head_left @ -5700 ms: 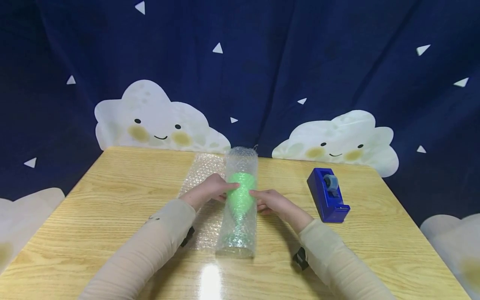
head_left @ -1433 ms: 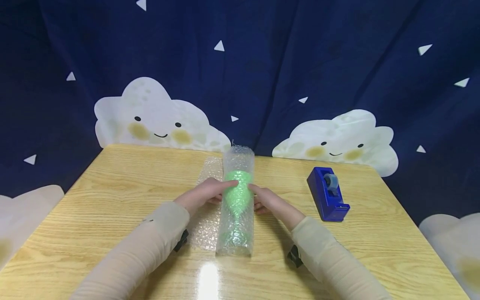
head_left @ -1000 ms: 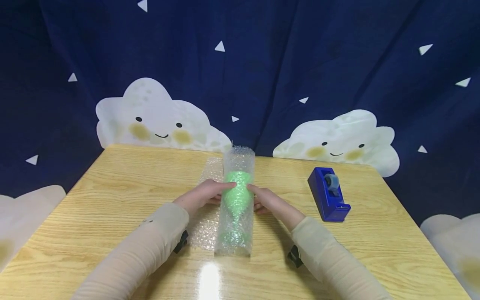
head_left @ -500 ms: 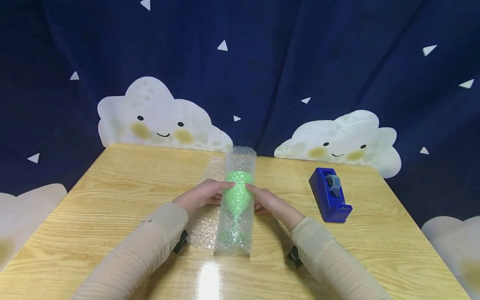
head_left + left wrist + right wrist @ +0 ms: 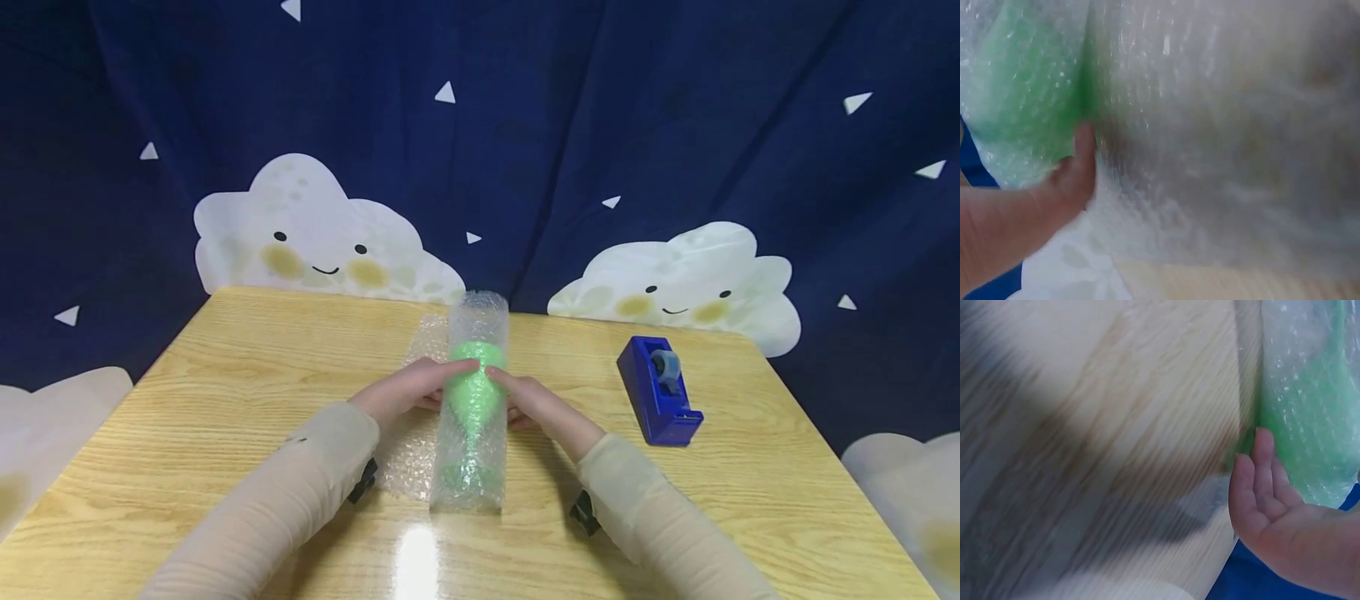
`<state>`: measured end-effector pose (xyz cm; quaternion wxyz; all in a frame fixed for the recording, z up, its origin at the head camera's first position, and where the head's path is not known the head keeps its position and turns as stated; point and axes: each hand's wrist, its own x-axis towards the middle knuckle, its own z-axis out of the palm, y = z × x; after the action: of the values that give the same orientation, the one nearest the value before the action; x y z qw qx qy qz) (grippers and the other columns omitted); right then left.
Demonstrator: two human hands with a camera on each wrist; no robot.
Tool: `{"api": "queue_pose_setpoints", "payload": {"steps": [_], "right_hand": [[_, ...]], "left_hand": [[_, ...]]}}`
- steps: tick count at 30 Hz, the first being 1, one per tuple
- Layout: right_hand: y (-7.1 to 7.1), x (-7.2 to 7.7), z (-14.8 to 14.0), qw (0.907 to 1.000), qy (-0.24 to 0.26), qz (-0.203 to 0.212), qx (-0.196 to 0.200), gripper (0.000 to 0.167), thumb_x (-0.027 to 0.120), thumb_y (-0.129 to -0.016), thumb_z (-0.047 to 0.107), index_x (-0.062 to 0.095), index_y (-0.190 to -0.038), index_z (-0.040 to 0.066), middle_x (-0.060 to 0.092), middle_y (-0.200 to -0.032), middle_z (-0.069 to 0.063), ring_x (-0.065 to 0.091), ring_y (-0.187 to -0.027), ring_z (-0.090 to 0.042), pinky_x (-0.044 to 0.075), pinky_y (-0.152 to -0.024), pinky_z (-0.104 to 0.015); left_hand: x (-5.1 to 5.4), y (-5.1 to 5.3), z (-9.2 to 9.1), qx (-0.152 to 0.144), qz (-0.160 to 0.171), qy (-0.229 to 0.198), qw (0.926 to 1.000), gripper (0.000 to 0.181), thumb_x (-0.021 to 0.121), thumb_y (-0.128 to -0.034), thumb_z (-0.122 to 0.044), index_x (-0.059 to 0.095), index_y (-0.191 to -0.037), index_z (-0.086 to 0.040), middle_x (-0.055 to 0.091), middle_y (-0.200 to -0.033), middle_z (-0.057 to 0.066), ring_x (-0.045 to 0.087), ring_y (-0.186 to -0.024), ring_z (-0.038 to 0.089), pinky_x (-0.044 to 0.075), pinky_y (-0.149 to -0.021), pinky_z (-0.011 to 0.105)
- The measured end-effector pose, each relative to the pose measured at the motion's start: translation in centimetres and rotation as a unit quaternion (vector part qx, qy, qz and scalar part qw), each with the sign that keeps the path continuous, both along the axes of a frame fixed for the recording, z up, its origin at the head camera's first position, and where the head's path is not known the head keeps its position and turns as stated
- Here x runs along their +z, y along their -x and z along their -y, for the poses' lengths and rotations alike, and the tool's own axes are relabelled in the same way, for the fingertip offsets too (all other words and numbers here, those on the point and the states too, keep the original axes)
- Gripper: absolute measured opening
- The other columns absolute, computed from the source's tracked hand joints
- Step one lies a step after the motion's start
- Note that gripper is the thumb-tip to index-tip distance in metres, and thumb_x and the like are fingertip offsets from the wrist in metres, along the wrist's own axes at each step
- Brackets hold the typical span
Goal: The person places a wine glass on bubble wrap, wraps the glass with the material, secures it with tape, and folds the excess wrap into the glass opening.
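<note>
A green goblet (image 5: 476,387) lies inside a roll of clear bubble wrap (image 5: 478,321) at the middle of the table, its wide bowl toward the far edge. The flat tail of the wrap (image 5: 411,462) extends out to the left under my left hand (image 5: 412,387). That hand holds the roll's left side, thumb across the top and fingers low. My right hand (image 5: 536,400) holds the opposite side the same way; in the right wrist view its fingers (image 5: 1263,462) lie along the roll's lower side. Both thumb tips nearly meet over the green bowl.
A blue tape dispenser (image 5: 660,392) with a roll of clear tape (image 5: 665,367) stands on the right of the wooden table (image 5: 247,358). Behind the far edge hangs a dark blue curtain (image 5: 510,125) with white clouds.
Since the earliest frame, the roll has shifted slightly left and the flat tail of bubble wrap beside it has become narrower. Over the last second both hands have hardly moved; the thumbs are slightly closer together.
</note>
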<state>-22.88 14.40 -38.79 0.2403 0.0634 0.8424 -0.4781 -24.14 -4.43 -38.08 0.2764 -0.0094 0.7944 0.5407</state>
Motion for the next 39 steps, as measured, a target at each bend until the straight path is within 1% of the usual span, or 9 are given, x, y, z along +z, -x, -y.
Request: {"api": "queue_pose_setpoints", "payload": {"steps": [3, 5, 7, 16, 25, 28, 33, 37, 39], "right_hand": [[-0.04, 0.03, 0.18, 1.0000, -0.001, -0.003, 0.000, 0.066, 0.040, -0.093, 0.054, 0.057, -0.120, -0.004, 0.070, -0.096, -0.018, 0.065, -0.078, -0.017, 0.054, -0.076, -0.035], [-0.03, -0.03, 0.08, 1.0000, 0.003, -0.002, 0.006, 0.066, 0.040, -0.093, 0.054, 0.056, -0.122, -0.003, 0.069, -0.099, -0.019, 0.065, -0.080, -0.018, 0.054, -0.078, -0.036], [-0.04, -0.09, -0.11, 0.9999, 0.009, -0.001, 0.013, 0.066, 0.040, -0.093, 0.053, 0.054, -0.124, -0.003, 0.069, -0.101, -0.020, 0.065, -0.081, -0.019, 0.054, -0.079, -0.037], [0.16, 0.15, -0.42, 0.9997, 0.003, 0.006, 0.024, 0.067, 0.042, -0.094, 0.052, 0.050, -0.129, -0.004, 0.069, -0.100, -0.017, 0.065, -0.081, -0.016, 0.054, -0.080, -0.036], [0.04, 0.06, -0.55, 0.9995, 0.007, 0.009, 0.030, 0.064, 0.043, -0.093, 0.052, 0.054, -0.125, -0.002, 0.070, -0.098, -0.013, 0.065, -0.083, -0.016, 0.053, -0.083, -0.035], [-0.07, 0.03, -0.51, 0.9995, 0.015, 0.010, 0.026, 0.062, 0.044, -0.093, 0.051, 0.057, -0.122, -0.003, 0.071, -0.092, -0.010, 0.064, -0.079, -0.013, 0.053, -0.082, -0.034], [-0.19, 0.12, -0.09, 0.9997, 0.021, 0.008, 0.011, 0.062, 0.046, -0.092, 0.050, 0.057, -0.121, -0.004, 0.069, -0.081, -0.006, 0.062, -0.071, -0.010, 0.054, -0.076, -0.032], [-0.20, 0.26, 0.08, 0.9998, 0.015, 0.007, 0.012, 0.065, 0.046, -0.092, 0.050, 0.053, -0.125, -0.006, 0.071, -0.091, -0.014, 0.065, -0.074, -0.011, 0.055, -0.079, -0.034], [-0.14, 0.29, 0.04, 0.9998, 0.013, 0.007, 0.014, 0.066, 0.046, -0.092, 0.050, 0.052, -0.126, -0.006, 0.070, -0.094, -0.016, 0.065, -0.076, -0.013, 0.055, -0.079, -0.035]], "left_hand": [[0.00, -0.15, -0.19, 0.002, 0.005, 0.028, 0.9996, 0.088, 0.059, -0.0819, -0.059, 0.038, -0.137, 0.006, 0.052, -0.133, 0.019, 0.056, -0.116, 0.029, 0.043, -0.103, 0.041], [-0.17, -0.12, -0.24, 0.002, 0.012, 0.021, 0.9997, 0.090, 0.059, -0.0824, -0.058, 0.034, -0.139, 0.007, 0.048, -0.137, 0.021, 0.054, -0.119, 0.030, 0.042, -0.103, 0.041], [-0.37, -0.01, -0.28, 0.002, 0.019, -0.005, 0.9998, 0.087, 0.059, -0.0835, -0.055, 0.034, -0.139, 0.007, 0.050, -0.135, 0.020, 0.055, -0.117, 0.031, 0.044, -0.101, 0.041], [-0.39, 0.23, 0.04, 0.027, 0.033, -0.055, 0.9976, 0.069, 0.061, -0.0869, -0.043, 0.044, -0.131, 0.007, 0.058, -0.123, 0.020, 0.059, -0.110, 0.028, 0.048, -0.097, 0.039], [-0.40, 0.13, 0.30, 0.027, 0.057, -0.078, 0.9949, 0.058, 0.055, -0.0912, -0.039, 0.045, -0.131, 0.003, 0.060, -0.117, 0.019, 0.061, -0.095, 0.020, 0.052, -0.089, 0.033], [-0.27, 0.14, 0.31, 0.033, 0.058, -0.067, 0.9955, 0.061, 0.056, -0.0898, -0.039, 0.043, -0.133, 0.001, 0.058, -0.118, 0.018, 0.059, -0.096, 0.020, 0.051, -0.090, 0.032], [-0.13, 0.15, 0.43, 0.036, 0.035, -0.015, 0.9986, 0.072, 0.057, -0.0856, -0.049, 0.044, -0.133, 0.004, 0.059, -0.122, 0.018, 0.060, -0.103, 0.023, 0.049, -0.093, 0.035], [-0.23, 0.25, 0.41, 0.032, 0.019, 0.000, 0.9993, 0.078, 0.059, -0.0842, -0.054, 0.045, -0.130, 0.008, 0.060, -0.123, 0.018, 0.061, -0.108, 0.025, 0.048, -0.095, 0.036], [-0.31, 0.34, 0.36, 0.034, 0.022, -0.009, 0.9991, 0.077, 0.060, -0.0842, -0.052, 0.045, -0.130, 0.008, 0.061, -0.123, 0.018, 0.062, -0.107, 0.024, 0.048, -0.096, 0.035]]}}
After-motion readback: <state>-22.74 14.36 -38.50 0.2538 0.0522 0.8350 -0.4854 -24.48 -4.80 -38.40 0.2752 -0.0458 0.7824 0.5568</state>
